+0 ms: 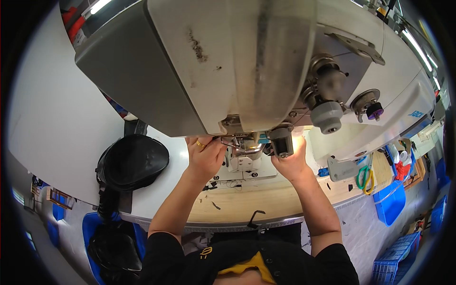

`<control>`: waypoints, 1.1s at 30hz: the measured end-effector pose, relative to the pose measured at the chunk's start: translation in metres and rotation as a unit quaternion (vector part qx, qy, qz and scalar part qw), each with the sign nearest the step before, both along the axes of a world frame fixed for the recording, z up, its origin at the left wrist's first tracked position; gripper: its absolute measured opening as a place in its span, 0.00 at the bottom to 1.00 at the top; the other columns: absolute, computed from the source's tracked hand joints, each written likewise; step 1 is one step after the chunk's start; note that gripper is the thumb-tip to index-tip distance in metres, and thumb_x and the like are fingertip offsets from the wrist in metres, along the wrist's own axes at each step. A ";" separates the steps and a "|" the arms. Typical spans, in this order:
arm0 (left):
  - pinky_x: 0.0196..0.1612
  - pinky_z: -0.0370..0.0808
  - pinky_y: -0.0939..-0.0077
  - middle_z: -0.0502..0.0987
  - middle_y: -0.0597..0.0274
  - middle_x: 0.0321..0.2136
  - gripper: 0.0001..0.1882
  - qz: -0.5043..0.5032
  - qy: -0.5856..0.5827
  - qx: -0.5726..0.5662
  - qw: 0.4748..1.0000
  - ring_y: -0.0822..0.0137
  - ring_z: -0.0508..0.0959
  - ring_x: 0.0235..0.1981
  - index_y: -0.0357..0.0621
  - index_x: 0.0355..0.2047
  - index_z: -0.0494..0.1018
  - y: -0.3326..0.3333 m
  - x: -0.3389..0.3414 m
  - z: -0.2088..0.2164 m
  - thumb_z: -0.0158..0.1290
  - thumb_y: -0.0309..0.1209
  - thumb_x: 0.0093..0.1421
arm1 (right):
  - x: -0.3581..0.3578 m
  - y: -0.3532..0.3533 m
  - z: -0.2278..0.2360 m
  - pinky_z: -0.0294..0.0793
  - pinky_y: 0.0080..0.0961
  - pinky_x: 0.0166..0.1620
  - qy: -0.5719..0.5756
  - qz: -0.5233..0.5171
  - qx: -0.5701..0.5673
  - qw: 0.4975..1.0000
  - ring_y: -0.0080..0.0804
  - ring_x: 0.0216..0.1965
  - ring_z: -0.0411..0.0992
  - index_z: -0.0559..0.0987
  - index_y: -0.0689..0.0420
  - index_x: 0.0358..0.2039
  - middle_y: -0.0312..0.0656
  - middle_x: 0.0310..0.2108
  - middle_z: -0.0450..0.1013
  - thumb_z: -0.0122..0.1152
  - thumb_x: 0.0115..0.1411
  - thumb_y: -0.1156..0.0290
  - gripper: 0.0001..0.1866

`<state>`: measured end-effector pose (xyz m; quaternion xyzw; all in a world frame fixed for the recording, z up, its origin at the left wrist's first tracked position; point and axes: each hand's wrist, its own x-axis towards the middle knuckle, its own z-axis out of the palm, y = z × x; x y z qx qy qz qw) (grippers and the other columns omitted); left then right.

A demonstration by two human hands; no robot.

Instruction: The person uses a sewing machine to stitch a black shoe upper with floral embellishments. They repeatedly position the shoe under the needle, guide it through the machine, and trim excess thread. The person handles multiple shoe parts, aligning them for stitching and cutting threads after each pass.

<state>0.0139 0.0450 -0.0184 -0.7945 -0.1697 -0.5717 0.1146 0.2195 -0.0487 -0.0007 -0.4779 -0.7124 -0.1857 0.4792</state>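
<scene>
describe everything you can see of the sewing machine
The sewing machine is large and off-white, with a dark grey panel on the left, dark smudges on its front, and metal discs and a grey knob on the right. Its casing looks painted. It stands upright over the worktable. The left hand and right hand flank its metal foot area; contact is hidden.

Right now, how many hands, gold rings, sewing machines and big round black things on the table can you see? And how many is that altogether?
Hands: 2, the left hand and the right hand
Gold ring: 1
Sewing machine: 1
Big round black thing: 1
Total: 5
</scene>
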 end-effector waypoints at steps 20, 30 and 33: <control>0.42 0.70 0.54 0.78 0.63 0.36 0.11 0.610 -0.097 -0.337 0.711 0.60 0.78 0.41 0.51 0.38 0.77 0.038 -0.313 -0.055 0.57 0.31 0.53 | -0.065 -0.033 -0.039 0.71 0.27 0.29 0.060 0.123 -0.099 0.986 0.35 0.26 0.71 0.76 0.62 0.38 0.47 0.32 0.73 0.51 0.44 0.92 0.20; 0.45 0.63 0.62 0.76 0.66 0.36 0.15 0.485 -0.083 -0.115 0.863 0.60 0.77 0.39 0.50 0.41 0.77 0.037 -0.262 -0.013 0.62 0.28 0.52 | -0.211 0.102 -0.128 0.74 0.26 0.29 0.157 0.185 -0.327 0.913 0.28 0.26 0.71 0.66 0.57 0.61 0.46 0.42 0.73 0.55 0.62 0.74 0.26; 0.43 0.61 0.66 0.76 0.66 0.33 0.13 0.200 -0.083 -0.071 0.974 0.64 0.75 0.36 0.47 0.38 0.76 0.023 -0.209 -0.029 0.62 0.26 0.51 | -0.256 0.131 -0.066 0.72 0.23 0.27 0.334 0.205 -0.609 0.690 0.24 0.27 0.70 0.66 0.56 0.62 0.40 0.36 0.75 0.50 0.66 0.68 0.24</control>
